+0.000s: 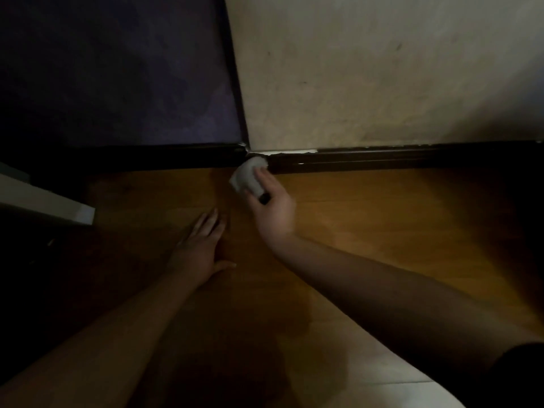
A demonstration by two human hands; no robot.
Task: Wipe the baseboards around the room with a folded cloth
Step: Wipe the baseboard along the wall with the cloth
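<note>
- Down low, the left hand [203,245] lies flat on the wood floor [382,219], fingers straight, holding nothing.
- Just past it, the right hand [272,203] grips a pale cloth [248,175], with fingers curled over it.
- The cloth is bunched up and presses on the dark baseboard [382,160], right at the corner where two walls meet.
- A white wall [368,78] rises above the baseboard on the right.
- A dark wall [117,69] stands on the left.
</note>
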